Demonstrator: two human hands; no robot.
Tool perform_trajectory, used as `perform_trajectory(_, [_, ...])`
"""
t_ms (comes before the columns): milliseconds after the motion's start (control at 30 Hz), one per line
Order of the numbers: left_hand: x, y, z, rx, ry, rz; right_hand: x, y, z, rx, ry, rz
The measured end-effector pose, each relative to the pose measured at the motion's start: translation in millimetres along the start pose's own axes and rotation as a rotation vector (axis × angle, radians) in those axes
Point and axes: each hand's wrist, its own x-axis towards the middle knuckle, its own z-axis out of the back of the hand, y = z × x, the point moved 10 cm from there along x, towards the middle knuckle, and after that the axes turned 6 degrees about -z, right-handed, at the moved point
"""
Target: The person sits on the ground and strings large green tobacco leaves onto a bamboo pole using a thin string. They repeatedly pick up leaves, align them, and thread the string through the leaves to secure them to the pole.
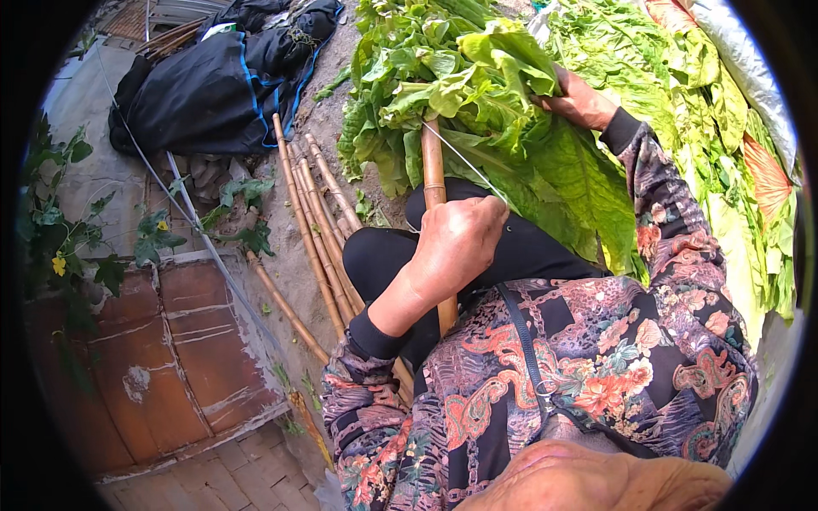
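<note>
A brown bamboo pole (434,166) slants from my lap up to a thick bunch of large green leaves (417,94). My left hand (460,238) is closed over the pole and on a thin white string (464,160). That string runs taut from the pole's upper part, beside the leaves, down to this hand; whether the fingers also grip the pole is hidden. Farther right, my right hand (582,102) is closed round the stem end of several broad leaves (509,55). Other big leaves (588,183) hang over my knee below it.
Several bamboo poles (317,226) lie on the ground at my left. A long heap of leaves (682,162) fills the right side. Black sheeting with blue edging (204,98) lies at the far left, near a vine (158,238). Reddish-brown panels (183,341) are at lower left.
</note>
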Motion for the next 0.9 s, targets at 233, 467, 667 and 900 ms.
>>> perform_trajectory(233, [73.4, 107.0, 100.8, 0.418, -0.268, 0.211, 46.6, 68.2, -165.2, -0.893, 0.359, 0.360])
perform_trajectory(467, [-30.8, 305.0, -80.6, -0.079, -0.067, 0.562, 49.9, -14.2, -118.4, 0.287, -0.069, 0.134])
perform_trajectory(667, [-12.4, 274.4, -98.0, 0.034, 0.115, 0.462, 49.3, -37.4, -128.9, 0.421, -0.049, -0.016])
perform_trajectory(900, [-59.4, 171.6, -9.1, 0.064, -0.233, 0.565, 60.2, -3.5, -108.0, 0.066, -0.342, 0.092])
